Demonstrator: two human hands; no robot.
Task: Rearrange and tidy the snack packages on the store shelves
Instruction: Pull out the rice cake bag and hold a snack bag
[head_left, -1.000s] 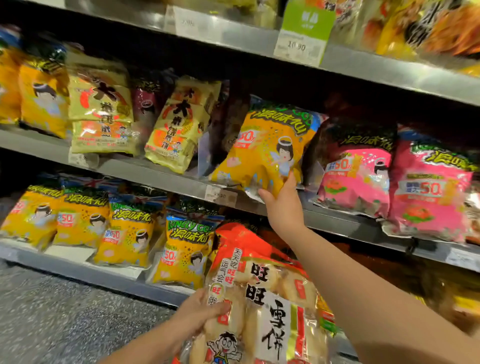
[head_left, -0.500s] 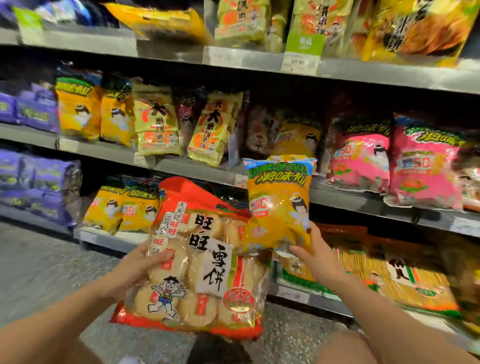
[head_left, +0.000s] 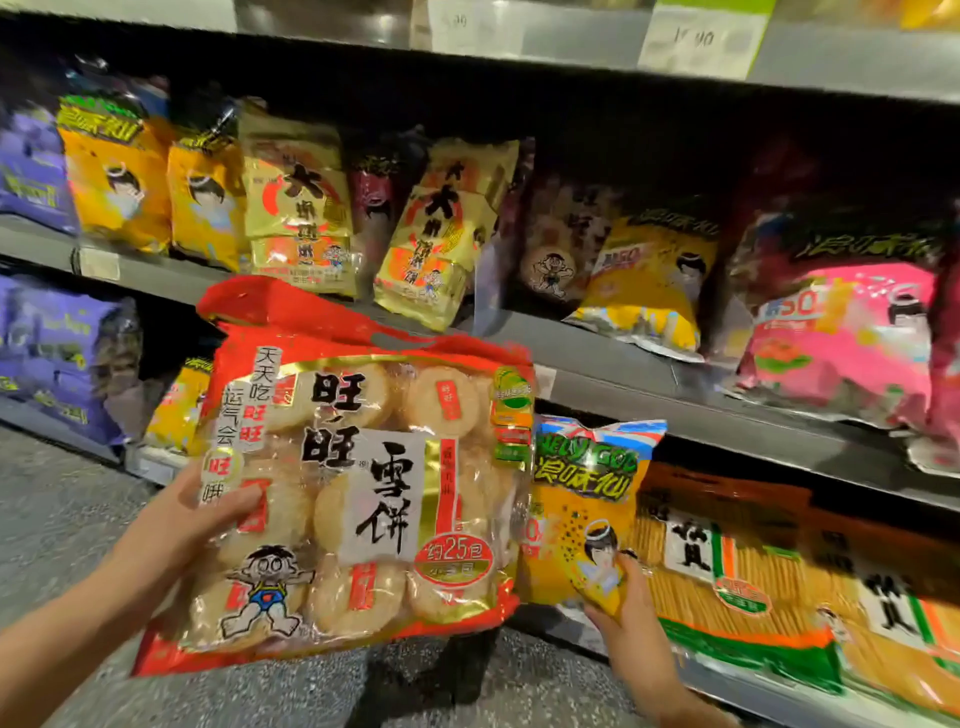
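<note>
My left hand (head_left: 187, 519) grips the left edge of a big red bag of round rice crackers (head_left: 353, 499), held upright in front of the shelves. My right hand (head_left: 626, 618) pinches the bottom corner of a small yellow snack bag (head_left: 582, 509), held low just right of the red bag and partly behind its edge. The middle shelf (head_left: 623, 364) carries yellow, gold and pink snack bags; another yellow bag (head_left: 649, 280) lies tilted there.
Pink bags (head_left: 852, 332) fill the middle shelf's right end, gold bags (head_left: 296, 208) its centre, purple bags (head_left: 31, 166) the far left. Flat orange cracker packs (head_left: 753, 582) lie on the bottom shelf at right. Grey speckled floor (head_left: 62, 519) is at left.
My right hand has pulled the yellow bag off the middle shelf and lowered it beside the red bag. The red bag has risen and the view has moved closer.
</note>
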